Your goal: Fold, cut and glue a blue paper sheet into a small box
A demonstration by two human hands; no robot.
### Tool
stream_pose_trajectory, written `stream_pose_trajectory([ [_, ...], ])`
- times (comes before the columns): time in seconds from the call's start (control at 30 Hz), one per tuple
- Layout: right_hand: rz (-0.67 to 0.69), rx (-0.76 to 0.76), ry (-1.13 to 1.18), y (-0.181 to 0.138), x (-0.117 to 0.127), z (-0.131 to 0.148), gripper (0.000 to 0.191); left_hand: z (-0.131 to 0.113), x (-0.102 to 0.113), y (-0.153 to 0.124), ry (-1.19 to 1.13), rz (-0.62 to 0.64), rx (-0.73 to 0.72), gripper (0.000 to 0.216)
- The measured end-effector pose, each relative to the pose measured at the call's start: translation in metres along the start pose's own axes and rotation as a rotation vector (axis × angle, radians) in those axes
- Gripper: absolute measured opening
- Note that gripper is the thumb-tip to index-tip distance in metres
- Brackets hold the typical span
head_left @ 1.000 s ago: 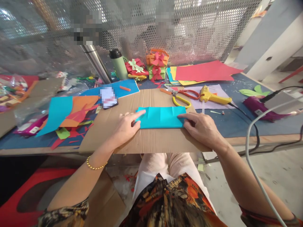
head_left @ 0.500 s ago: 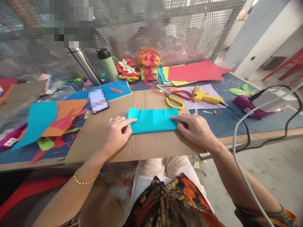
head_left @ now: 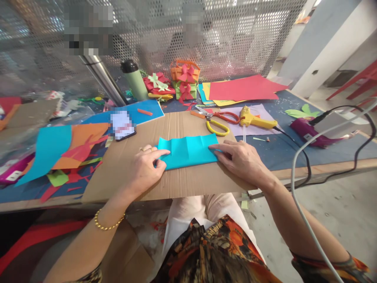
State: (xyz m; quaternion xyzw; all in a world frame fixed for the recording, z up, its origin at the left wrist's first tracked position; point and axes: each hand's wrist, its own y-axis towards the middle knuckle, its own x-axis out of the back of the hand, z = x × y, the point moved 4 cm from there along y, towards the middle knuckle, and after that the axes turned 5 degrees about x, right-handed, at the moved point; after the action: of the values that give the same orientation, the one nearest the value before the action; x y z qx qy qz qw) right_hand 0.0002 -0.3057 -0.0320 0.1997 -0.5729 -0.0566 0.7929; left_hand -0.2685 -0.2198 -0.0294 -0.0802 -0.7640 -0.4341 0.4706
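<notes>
A folded sheet of bright blue paper [head_left: 188,151] lies on a brown cardboard sheet [head_left: 153,184] in front of me. Upright creases cross its upper flap. At its left end my left hand [head_left: 149,165] holds it, index finger along the paper and thumb by the lower edge. My right hand [head_left: 241,159] has the right end, its index finger on top and the other fingers curled. Just beyond the paper are scissors [head_left: 219,122] with red and yellow handles, blades apart. A yellow glue gun [head_left: 257,121] rests on lilac paper, right of the scissors.
A phone [head_left: 123,125] and coloured paper scraps [head_left: 79,149] lie to the left. Behind stand a green bottle [head_left: 135,80], a metal post [head_left: 106,80] and small paper baskets [head_left: 185,80]. Red paper [head_left: 244,89] tops a stack. A grey cable [head_left: 294,177] hangs at right.
The blue paper has tilted slightly, its right end turned a little away from me, and shifted slightly left. Both hands stay at its ends.
</notes>
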Motion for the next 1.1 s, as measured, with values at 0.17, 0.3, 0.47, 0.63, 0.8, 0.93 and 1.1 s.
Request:
stream_pose_trajectory([
  [0.17, 0.006, -0.020, -0.017, 0.001, -0.001, -0.001, 0.035, -0.014, 0.004, -0.002, 0.180, -0.097, -0.124, 0.032],
  [0.3, 0.007, -0.018, -0.011, 0.002, -0.002, -0.002, 0.035, -0.021, 0.007, -0.003, 0.275, -0.147, -0.193, 0.025],
  [0.47, -0.003, -0.004, -0.011, 0.001, -0.002, -0.003, 0.034, -0.021, 0.003, -0.005, 0.319, -0.135, -0.162, 0.022],
  [0.63, -0.057, 0.024, -0.005, -0.002, -0.005, -0.007, 0.034, -0.020, -0.001, -0.014, 0.387, -0.082, -0.065, 0.023],
  [0.8, -0.100, 0.025, -0.009, -0.005, -0.009, -0.011, 0.036, -0.021, 0.000, -0.022, 0.372, -0.024, 0.039, 0.027],
  [0.93, -0.071, 0.010, -0.018, -0.005, -0.011, -0.014, 0.037, -0.023, -0.001, -0.024, 0.376, -0.029, 0.062, 0.029],
  [1.1, -0.036, 0.015, -0.037, -0.004, -0.009, -0.013, 0.040, -0.026, 0.001, -0.027, 0.373, -0.021, 0.046, 0.029],
])
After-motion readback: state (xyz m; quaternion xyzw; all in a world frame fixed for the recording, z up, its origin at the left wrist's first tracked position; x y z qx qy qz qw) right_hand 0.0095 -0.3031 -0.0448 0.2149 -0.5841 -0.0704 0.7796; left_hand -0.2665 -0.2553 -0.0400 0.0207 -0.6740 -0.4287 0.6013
